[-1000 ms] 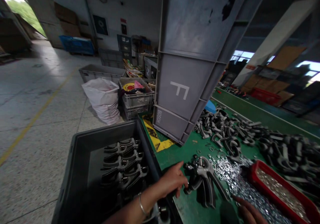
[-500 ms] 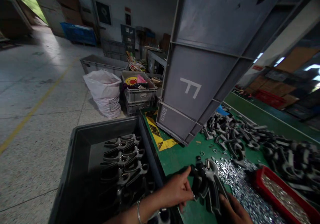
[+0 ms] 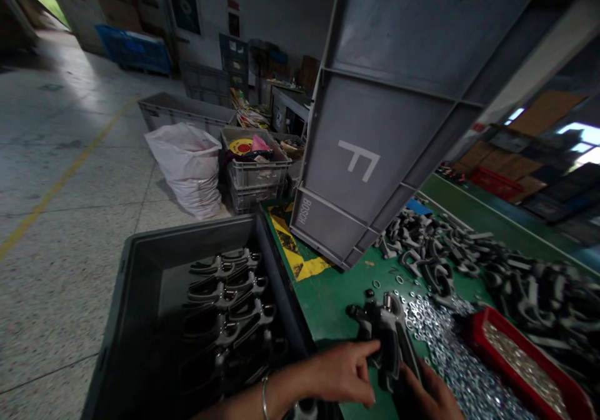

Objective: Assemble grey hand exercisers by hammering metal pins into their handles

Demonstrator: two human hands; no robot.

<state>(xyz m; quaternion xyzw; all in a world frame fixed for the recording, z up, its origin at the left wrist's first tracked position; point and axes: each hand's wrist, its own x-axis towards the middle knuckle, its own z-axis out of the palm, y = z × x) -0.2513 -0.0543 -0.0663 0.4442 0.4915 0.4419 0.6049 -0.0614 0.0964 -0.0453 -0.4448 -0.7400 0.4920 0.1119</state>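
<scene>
My right hand (image 3: 434,392) is wrapped round the lower end of a black and grey curved handle (image 3: 392,339) with a metal pin at its top. A second black handle piece (image 3: 362,317) lies against its left side. From the left, my left hand (image 3: 344,373), with a bangle on the wrist, points its index finger at the black grip and appears to touch it. Its other fingers are curled, and what they hold, if anything, is hidden. Beneath is the green tabletop (image 3: 323,301). Several similar handles (image 3: 229,292) lie in rows inside the dark grey crate (image 3: 124,282).
A tall grey bin marked F (image 3: 360,157) stands on the table's far edge. Loose metal rings (image 3: 450,339) spread beside a red tray (image 3: 525,370) of small parts. More handles (image 3: 515,276) are heaped at right. A white sack (image 3: 185,167) stands on the floor.
My left hand has shifted right and slightly down, its index finger moving from the black knob to the grip. My right hand still holds the handle. The view has shifted slightly.
</scene>
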